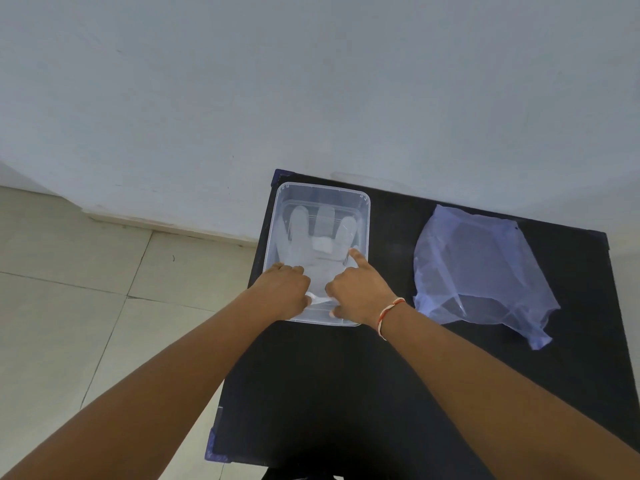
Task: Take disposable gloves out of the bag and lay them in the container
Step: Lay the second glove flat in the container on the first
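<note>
A pale wall and a tiled floor framed a small black worktop [346,375] pushed against the wall. At its far left corner stood a clear plastic container [363,206], and inside it a translucent disposable glove [311,244] lay flat, fingers spread toward the wall and cuff toward the person. Both hands were down at the container's near end: the left hand [287,289] had its fingers curled on the glove's cuff area, its grip apparently pinching the film, while the right hand [356,289] pinched the cuff with thumb and lower fingers and held its forefinger straight, pressing the glove near the right wall. Well apart, toward the far right edge of the worktop, the bluish plastic bag [485,268] lay crumpled and open; whether more gloves remained in it could not be told. The glove looked nearly weightless, limp and clingy, likely to fold, slide or stick to skin, so the cuff edge seemed the best place to hold it, with flat fingertip pressure to smooth it.
</note>
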